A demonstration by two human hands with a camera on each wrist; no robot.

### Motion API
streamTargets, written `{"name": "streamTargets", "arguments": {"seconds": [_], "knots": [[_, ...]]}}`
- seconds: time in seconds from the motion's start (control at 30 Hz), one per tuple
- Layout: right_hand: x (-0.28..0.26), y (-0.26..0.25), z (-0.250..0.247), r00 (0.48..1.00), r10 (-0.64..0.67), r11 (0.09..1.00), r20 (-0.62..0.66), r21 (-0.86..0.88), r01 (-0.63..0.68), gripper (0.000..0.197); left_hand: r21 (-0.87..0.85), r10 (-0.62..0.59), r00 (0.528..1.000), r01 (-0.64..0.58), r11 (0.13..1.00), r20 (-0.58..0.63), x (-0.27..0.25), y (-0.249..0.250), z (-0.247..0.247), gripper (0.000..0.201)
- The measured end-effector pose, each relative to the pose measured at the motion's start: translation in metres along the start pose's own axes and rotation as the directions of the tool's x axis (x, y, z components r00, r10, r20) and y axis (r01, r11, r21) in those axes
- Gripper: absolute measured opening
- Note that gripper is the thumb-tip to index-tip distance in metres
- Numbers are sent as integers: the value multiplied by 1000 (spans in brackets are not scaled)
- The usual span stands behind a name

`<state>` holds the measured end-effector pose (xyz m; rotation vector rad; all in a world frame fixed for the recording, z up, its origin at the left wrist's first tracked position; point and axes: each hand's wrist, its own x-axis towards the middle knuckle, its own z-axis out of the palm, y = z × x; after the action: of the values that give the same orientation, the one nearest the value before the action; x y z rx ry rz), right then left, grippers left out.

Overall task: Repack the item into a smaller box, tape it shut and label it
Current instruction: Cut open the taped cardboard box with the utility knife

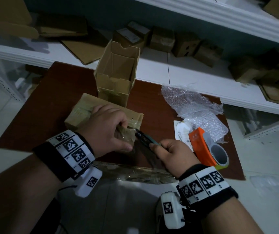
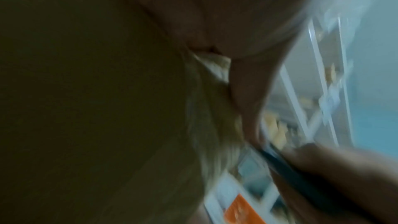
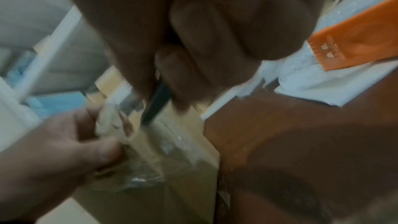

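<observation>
A taped brown cardboard box (image 1: 83,108) lies on its side on the dark red table (image 1: 34,119). My left hand (image 1: 108,127) grips its near end and pinches a taped flap (image 1: 126,134). My right hand (image 1: 171,152) grips a dark pen-like cutter (image 1: 143,138) whose tip meets that flap; the wrist views show the same cutter (image 3: 156,105) against the tape, blurred. Behind stands a smaller open empty box (image 1: 118,71). An orange tape dispenser (image 1: 206,147) and a white label sheet (image 1: 181,132) lie to the right.
Crumpled bubble wrap (image 1: 194,105) lies at the table's right side. A strip of clear plastic (image 1: 135,173) hangs over the near edge. White shelving (image 1: 186,68) behind holds flat cardboard and several small boxes. Tiled floor lies below.
</observation>
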<state>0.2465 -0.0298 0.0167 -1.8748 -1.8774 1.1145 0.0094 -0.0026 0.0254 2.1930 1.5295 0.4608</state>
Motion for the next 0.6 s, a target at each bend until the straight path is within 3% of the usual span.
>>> {"name": "streamTargets", "arguments": {"seconds": [0.1,0.27,0.4,0.5,0.6], "knots": [[-4,3,-1,997,-15,1000,74,-21,16,45,-25,15,999,-15,1000,-31,1,2,-1,54],[-5,4,2,998,-16,1000,56,-11,17,44,-147,14,998,-22,989,-54,2,-8,0,50],[-8,7,-6,996,-20,1000,83,-19,21,44,-221,12,990,-42,974,-139,4,-11,2,42],[-8,15,-12,997,-37,998,-64,-46,34,37,-233,27,982,-70,970,-186,5,-10,4,45],[-4,19,-13,965,-79,997,-252,-37,72,40,-165,54,980,-86,983,-190,5,-9,8,36]]}}
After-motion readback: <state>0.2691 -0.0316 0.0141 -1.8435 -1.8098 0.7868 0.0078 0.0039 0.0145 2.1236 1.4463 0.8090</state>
